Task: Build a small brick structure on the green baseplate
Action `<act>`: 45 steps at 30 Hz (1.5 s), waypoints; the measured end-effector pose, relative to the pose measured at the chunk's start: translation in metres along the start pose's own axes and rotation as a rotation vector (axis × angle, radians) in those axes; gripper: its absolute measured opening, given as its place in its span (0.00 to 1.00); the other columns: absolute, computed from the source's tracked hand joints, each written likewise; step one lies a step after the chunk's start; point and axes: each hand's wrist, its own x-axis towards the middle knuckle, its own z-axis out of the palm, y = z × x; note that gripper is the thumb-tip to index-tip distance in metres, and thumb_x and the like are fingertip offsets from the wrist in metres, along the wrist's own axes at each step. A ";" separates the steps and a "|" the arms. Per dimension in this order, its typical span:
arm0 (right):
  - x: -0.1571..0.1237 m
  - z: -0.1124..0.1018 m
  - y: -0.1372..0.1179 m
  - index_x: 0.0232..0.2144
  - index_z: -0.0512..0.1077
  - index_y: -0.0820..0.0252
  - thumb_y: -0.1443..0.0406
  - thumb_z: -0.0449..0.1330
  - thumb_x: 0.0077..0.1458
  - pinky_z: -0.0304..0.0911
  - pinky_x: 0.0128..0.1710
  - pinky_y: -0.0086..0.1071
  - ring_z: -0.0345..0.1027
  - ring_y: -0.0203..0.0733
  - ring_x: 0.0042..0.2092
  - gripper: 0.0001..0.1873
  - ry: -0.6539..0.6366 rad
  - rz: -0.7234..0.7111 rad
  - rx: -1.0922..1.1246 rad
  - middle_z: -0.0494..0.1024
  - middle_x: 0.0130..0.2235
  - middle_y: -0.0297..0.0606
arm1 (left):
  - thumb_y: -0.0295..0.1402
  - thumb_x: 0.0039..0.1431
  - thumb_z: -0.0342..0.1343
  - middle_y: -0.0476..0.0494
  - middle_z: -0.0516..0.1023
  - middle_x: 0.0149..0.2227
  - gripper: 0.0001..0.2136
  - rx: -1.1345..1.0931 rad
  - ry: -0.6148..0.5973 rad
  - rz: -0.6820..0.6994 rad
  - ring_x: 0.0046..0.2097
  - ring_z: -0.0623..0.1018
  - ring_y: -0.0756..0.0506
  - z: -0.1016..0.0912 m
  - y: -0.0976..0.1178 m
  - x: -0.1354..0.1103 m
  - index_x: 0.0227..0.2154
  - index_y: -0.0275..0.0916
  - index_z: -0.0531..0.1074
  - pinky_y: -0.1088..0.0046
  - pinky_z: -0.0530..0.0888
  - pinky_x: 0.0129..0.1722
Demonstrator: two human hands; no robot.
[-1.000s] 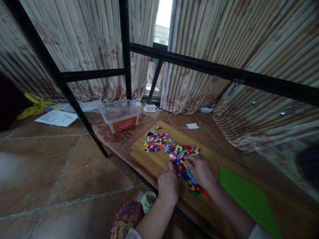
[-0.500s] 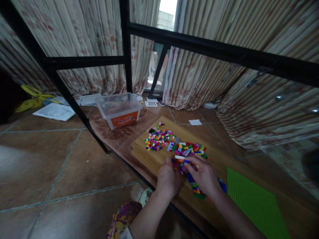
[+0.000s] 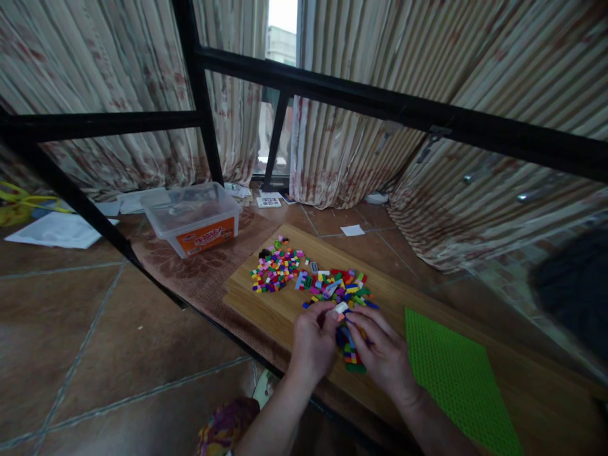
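Note:
Together, my left hand [image 3: 312, 342] and my right hand [image 3: 384, 354] pinch a small stack of toy bricks [image 3: 341, 308] just above the wooden board [image 3: 266, 320]. White shows on top of the stack, with orange and blue parts below; the fingers hide much of it. Behind my hands lies a loose pile of larger bricks [image 3: 337, 284] in mixed colours. A spread of small bricks [image 3: 279, 266] sits farther back to the left. Between my wrists, partly covered, are joined multicoloured bricks [image 3: 351, 354] with a green base.
A green studded baseplate [image 3: 451, 373] lies on the board at the right. A clear plastic box [image 3: 190, 212] with an orange label stands on the brown mat [image 3: 190, 272]. Black metal bars [image 3: 342, 85] cross in front of the curtains. White paper [image 3: 352, 230] lies on the tiles.
The view has shifted, so the scene sits farther left. My hands have drawn closer together, and the left fingers now grip the brick stack along with the right.

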 end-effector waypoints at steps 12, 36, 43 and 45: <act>-0.007 0.012 0.025 0.42 0.75 0.52 0.63 0.53 0.61 0.68 0.48 0.38 0.74 0.42 0.44 0.12 -0.046 0.278 -0.044 0.77 0.47 0.38 | 0.26 0.56 0.56 0.41 0.79 0.29 0.05 -0.620 0.057 -0.404 0.29 0.78 0.51 0.007 0.017 0.007 0.35 0.31 0.74 0.79 0.75 0.31; 0.010 0.004 0.016 0.37 0.76 0.56 0.60 0.61 0.52 0.66 0.40 0.37 0.72 0.43 0.37 0.11 0.113 0.697 0.356 0.79 0.37 0.36 | 0.37 0.44 0.67 0.44 0.78 0.30 0.13 -0.457 0.011 -0.348 0.27 0.73 0.55 0.021 0.007 0.008 0.30 0.33 0.77 0.83 0.69 0.26; 0.008 0.007 0.013 0.41 0.75 0.57 0.66 0.56 0.54 0.65 0.43 0.39 0.73 0.45 0.41 0.13 -0.105 0.554 0.020 0.77 0.41 0.40 | 0.38 0.53 0.58 0.46 0.77 0.27 0.12 0.066 0.096 -0.119 0.28 0.75 0.49 0.009 -0.001 0.017 0.37 0.35 0.76 0.77 0.69 0.28; 0.008 0.006 0.013 0.42 0.75 0.57 0.65 0.56 0.55 0.66 0.42 0.38 0.73 0.45 0.40 0.13 -0.115 0.558 0.015 0.78 0.41 0.40 | 0.36 0.55 0.56 0.45 0.78 0.29 0.11 0.320 0.109 -0.024 0.31 0.76 0.48 0.006 0.001 0.016 0.38 0.36 0.76 0.74 0.70 0.31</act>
